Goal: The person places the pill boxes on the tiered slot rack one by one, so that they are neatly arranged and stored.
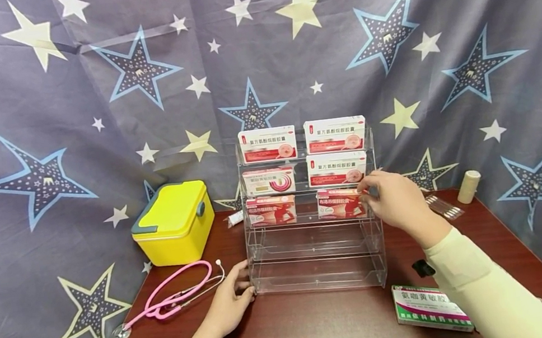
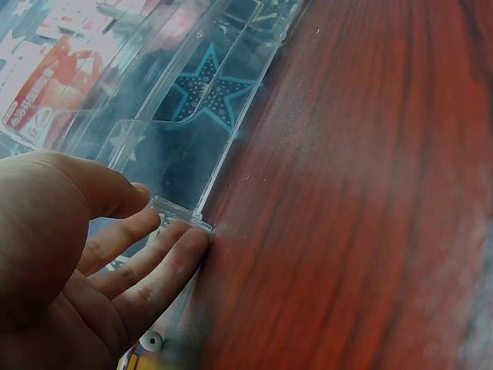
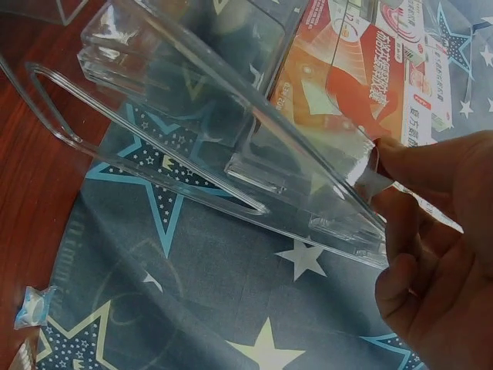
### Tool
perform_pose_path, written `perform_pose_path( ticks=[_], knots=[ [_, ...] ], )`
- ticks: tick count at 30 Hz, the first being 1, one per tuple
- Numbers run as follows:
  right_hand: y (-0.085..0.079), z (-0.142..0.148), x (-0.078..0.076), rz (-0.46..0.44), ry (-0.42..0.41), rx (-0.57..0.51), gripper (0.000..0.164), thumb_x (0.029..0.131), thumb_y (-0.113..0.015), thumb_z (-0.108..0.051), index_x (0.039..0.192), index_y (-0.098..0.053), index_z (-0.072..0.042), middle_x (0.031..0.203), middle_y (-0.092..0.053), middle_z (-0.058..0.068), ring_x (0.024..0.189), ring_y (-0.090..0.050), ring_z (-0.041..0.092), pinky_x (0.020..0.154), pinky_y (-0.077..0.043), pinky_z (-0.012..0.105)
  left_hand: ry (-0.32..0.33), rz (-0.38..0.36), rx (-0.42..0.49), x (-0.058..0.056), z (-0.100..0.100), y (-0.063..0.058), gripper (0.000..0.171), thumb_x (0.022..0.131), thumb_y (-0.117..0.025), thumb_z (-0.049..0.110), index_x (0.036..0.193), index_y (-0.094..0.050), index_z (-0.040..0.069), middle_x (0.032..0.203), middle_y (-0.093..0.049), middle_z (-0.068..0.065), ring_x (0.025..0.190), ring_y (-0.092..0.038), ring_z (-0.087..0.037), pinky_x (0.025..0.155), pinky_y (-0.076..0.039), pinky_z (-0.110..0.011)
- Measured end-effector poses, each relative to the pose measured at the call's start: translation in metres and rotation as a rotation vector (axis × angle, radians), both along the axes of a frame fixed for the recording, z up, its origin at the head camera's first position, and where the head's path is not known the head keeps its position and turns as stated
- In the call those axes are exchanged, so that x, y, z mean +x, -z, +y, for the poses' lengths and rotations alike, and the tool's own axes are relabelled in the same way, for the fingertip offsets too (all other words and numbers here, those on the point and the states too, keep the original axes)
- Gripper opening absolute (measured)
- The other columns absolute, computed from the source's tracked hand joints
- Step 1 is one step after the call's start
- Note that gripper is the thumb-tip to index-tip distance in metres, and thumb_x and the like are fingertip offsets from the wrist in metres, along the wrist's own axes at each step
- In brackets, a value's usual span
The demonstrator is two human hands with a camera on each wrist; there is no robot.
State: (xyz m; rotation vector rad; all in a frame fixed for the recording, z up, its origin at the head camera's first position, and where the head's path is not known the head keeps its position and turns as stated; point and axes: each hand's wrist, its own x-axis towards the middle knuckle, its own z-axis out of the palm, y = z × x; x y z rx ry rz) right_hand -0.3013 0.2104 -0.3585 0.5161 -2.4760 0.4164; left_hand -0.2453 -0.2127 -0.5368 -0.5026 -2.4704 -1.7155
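- Display rack, clear plastic, tiered, standing on the brown table; lower two tiers bare.
- Top tier: left white-and-red carton and right white-and-red carton, both lettered 复方氨酚烷胺胶囊.
- Second tier: at right, matching carton, same lettering; at left, pink-ringed carton, its title too blurred to read surely.
- Third tier: left red carton and right red carton, both 布洛芬缓释胶囊; the right wrist view also shows a "12".
- Right hand: thumb and fingertips pinch the right red carton at its upper right corner. Right wrist view adds the other fingers curled, beside the rack's side panel.
- Left hand: at the rack's lower left corner. Left wrist view shows thumb and fingers clamped on its foot, more clearly than the head view.
- Green-edged box, flat at right, partly under the sleeve: 氨咖黄敏胶, 依科制药.
- Head view only, whole: yellow case; pink stethoscope.
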Motion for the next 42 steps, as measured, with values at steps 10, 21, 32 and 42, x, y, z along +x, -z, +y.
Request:
perform_pose_path(
  ticks=[10, 21, 32, 42],
  knots=[
    [0.001, 0.001, 0.002, 0.003, 0.008, 0.000, 0.009, 0.085, -0.080, -0.016, 0.093, -0.077, -0.016, 0.090, -0.068, 0.000, 0.062, -0.054, 0.020, 0.060, -0.047, 0.045, 0.009, 0.023, 0.000, 0.002, 0.001, -0.002, 0.062, 0.096, -0.065, -0.013, 0.152, -0.048, 0.008, 0.129, -0.063, -0.026, 0.107, -0.070, -0.037, 0.077, -0.063, -0.036],
    [0.000, 0.000, 0.004, -0.021, 0.018, -0.014, 0.009, 0.086, -0.080, -0.017, 0.094, -0.077, -0.016, 0.093, -0.067, 0.001, 0.063, -0.054, 0.022, 0.060, -0.047, 0.045, -0.024, -0.020, -0.027, 0.000, 0.002, -0.001, 0.065, 0.096, -0.065, -0.013, 0.153, -0.049, 0.014, 0.130, -0.063, -0.023, 0.108, -0.070, -0.031, 0.077, -0.061, -0.029],
    [-0.004, 0.021, 0.026, 0.056, -0.072, -0.125, 0.014, 0.086, -0.082, -0.012, 0.098, -0.078, -0.018, 0.093, -0.067, -0.005, 0.065, -0.054, 0.012, 0.059, -0.045, 0.034, -0.020, -0.024, -0.021, 0.000, 0.001, 0.000, 0.065, 0.096, -0.065, -0.012, 0.153, -0.049, 0.013, 0.130, -0.063, -0.022, 0.108, -0.070, -0.030, 0.077, -0.061, -0.028],
    [0.026, 0.120, 0.094, -0.031, -0.068, -0.234, 0.035, 0.079, -0.091, -0.006, 0.107, -0.076, -0.022, 0.085, -0.067, -0.012, 0.068, -0.058, 0.003, 0.060, -0.044, 0.017, -0.022, -0.028, -0.031, 0.001, 0.001, -0.002, 0.064, 0.096, -0.065, -0.013, 0.153, -0.049, 0.013, 0.130, -0.063, -0.022, 0.109, -0.070, -0.032, 0.077, -0.061, -0.027]
  ],
)
